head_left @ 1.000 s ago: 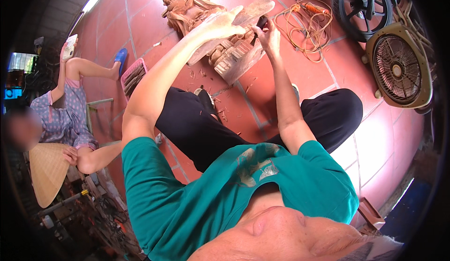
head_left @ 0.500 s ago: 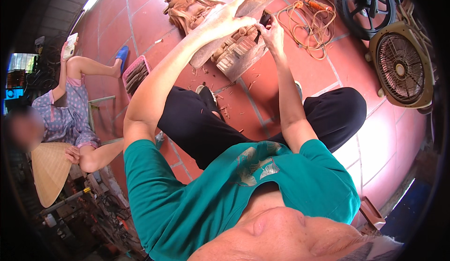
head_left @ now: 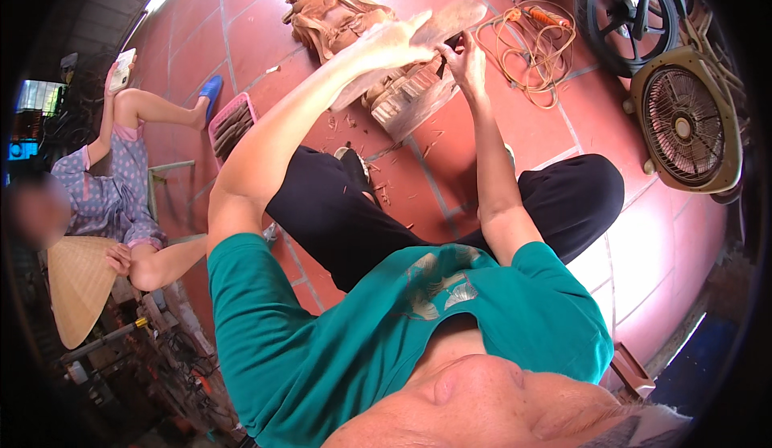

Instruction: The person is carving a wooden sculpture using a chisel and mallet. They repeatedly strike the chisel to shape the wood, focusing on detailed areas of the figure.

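My left hand (head_left: 390, 46) is closed around a long flat wooden club (head_left: 456, 20), which slants over the carving and is blurred by motion. My right hand (head_left: 468, 66) grips a slim dark chisel (head_left: 443, 65), mostly hidden by fingers and club; its tip cannot be seen. Under both hands a brown carved wooden figure (head_left: 331, 20) lies on its back on the floor. Its stepped base (head_left: 402, 110) points toward me, partly covered by my left forearm and the club.
Wood chips (head_left: 384, 191) are scattered on the red tiles between my legs. A pink basket (head_left: 254, 110) of tools stands left, near a seated person (head_left: 112, 182) with a conical hat (head_left: 79, 287). Right are an orange cord (head_left: 527, 86), a wheel (head_left: 627, 14) and a box fan (head_left: 685, 126).
My left hand has come down with the club, so the club's far end is lower and nearer the chisel. My right hand and the carving stay nearly in place.
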The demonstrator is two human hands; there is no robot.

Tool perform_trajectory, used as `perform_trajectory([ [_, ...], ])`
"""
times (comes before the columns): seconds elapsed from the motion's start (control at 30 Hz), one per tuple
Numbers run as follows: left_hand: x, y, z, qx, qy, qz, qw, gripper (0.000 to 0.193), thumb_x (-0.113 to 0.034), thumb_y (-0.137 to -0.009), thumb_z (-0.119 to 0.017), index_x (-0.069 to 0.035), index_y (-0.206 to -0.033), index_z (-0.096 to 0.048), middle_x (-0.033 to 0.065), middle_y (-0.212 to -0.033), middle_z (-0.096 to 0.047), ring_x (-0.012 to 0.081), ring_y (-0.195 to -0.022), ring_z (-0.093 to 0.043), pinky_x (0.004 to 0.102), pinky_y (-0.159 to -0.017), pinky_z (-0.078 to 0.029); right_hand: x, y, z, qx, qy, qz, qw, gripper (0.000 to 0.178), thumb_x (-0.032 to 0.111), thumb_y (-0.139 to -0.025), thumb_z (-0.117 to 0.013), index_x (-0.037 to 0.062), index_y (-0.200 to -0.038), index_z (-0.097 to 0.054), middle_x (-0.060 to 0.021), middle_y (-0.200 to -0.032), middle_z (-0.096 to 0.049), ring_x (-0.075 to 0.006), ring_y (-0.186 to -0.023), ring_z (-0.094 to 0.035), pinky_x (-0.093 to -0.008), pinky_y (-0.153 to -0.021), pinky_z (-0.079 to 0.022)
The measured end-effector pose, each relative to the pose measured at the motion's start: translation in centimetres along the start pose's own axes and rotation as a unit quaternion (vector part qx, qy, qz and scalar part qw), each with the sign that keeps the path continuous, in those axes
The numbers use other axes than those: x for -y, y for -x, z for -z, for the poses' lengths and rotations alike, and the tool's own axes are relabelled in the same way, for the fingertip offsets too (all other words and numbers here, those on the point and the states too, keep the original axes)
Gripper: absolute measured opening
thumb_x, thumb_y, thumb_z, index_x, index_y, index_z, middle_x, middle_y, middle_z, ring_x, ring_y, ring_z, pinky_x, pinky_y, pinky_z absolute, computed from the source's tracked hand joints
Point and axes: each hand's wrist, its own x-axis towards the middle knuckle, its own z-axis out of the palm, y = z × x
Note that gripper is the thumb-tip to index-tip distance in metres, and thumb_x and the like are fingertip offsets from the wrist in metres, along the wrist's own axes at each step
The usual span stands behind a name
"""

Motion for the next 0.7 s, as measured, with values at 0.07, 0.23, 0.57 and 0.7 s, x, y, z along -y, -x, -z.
perform_trajectory([
  [0.07,-0.2,-0.1,0.4,0.013,0.020,0.012,1.000,0.088,-0.045,-0.083,-0.071,-0.008,-0.154,-0.034,0.0304,-0.116,-0.065,0.0396,-0.111,-0.065,0.0454,-0.099,-0.048,-2.0,-0.8,-0.1,-0.014,-0.001,0.033,0.999,0.048,0.035,-0.080,-0.082,-0.0006,-0.105,-0.063,-0.0142,-0.085,-0.072,-0.0255,-0.074,-0.071,-0.0369,-0.068,-0.056],
  [0.23,1.3,0.2,1.1,-0.008,0.141,0.028,0.990,0.089,-0.045,-0.082,-0.071,-0.008,-0.154,-0.034,0.0272,-0.134,-0.058,0.0363,-0.125,-0.057,0.0427,-0.106,-0.043,-6.6,-2.3,1.2,-0.002,-0.235,-0.141,0.962,0.036,0.022,-0.083,-0.080,-0.0067,-0.095,-0.062,-0.0129,-0.084,-0.071,-0.0170,-0.066,-0.071,-0.0314,-0.053,-0.057],
  [0.57,5.3,2.7,0.7,-0.024,0.276,0.145,0.950,0.094,-0.037,-0.085,-0.077,-0.007,-0.157,-0.026,0.0137,-0.122,-0.063,0.0179,-0.097,-0.062,0.0346,-0.081,-0.052,-1.8,-1.0,0.6,-0.005,-0.214,-0.051,0.975,0.040,0.019,-0.083,-0.079,-0.0004,-0.110,-0.057,-0.0072,-0.089,-0.067,-0.0140,-0.076,-0.066,-0.0291,-0.067,-0.058],
  [0.7,5.1,2.9,0.5,-0.032,0.299,0.137,0.944,0.095,-0.039,-0.085,-0.078,-0.007,-0.158,-0.025,0.0080,-0.103,-0.066,0.0124,-0.075,-0.058,0.0307,-0.061,-0.050,-1.8,-0.8,0.0,-0.013,-0.105,-0.032,0.994,0.049,0.030,-0.079,-0.081,0.0007,-0.112,-0.061,-0.0095,-0.083,-0.070,-0.0164,-0.073,-0.066,-0.0325,-0.067,-0.053],
])
